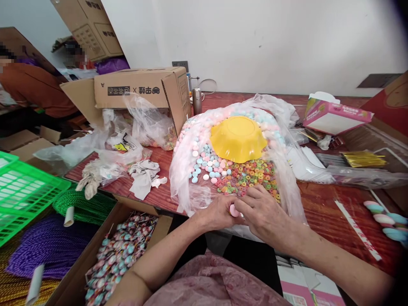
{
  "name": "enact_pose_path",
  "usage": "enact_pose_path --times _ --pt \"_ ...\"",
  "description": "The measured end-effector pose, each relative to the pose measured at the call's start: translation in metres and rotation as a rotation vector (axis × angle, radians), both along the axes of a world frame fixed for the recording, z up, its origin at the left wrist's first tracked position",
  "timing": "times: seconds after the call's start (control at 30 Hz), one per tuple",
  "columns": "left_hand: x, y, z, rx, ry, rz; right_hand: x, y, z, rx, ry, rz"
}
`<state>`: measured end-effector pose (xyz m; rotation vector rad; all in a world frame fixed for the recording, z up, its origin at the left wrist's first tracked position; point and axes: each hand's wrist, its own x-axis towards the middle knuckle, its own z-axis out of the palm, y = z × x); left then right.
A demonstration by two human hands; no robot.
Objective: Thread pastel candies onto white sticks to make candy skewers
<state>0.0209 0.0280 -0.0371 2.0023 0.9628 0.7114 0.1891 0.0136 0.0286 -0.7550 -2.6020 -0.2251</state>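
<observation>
Both forearms bare to above the elbow, no sleeves in view, no watch, rings or gloves on left hand (219, 212) or right hand (263, 212). Fingers bare, nails short and unpainted as far as visible. Lap covered by pink garment (216, 282), mottled dusty-pink fabric with faint darker pattern, soft and creased, bunched in folds at bottom centre. Black cloth (251, 259) shows just above it, plain, no markings. Rest of body out of frame.

White wall (270, 42) with grey socket (180, 64), red wooden table (321, 204), stacked cardboard boxes (92, 25) behind, soft daylight
</observation>
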Motion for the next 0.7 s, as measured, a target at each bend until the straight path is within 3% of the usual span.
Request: enact_pose_path --times 0.2,0.47,0.7 --pt "-0.013 0.0 0.003 0.052 0.086 0.054 0.018 0.022 0.015 -0.159 0.006 0.01" --pt "-0.02 -0.002 0.001 0.025 0.152 0.071 0.036 0.027 0.035 -0.062 -0.047 -0.05" --pt "-0.015 -0.001 0.002 -0.145 -0.006 -0.02 0.03 0.025 0.029 -0.191 -0.197 -0.14"
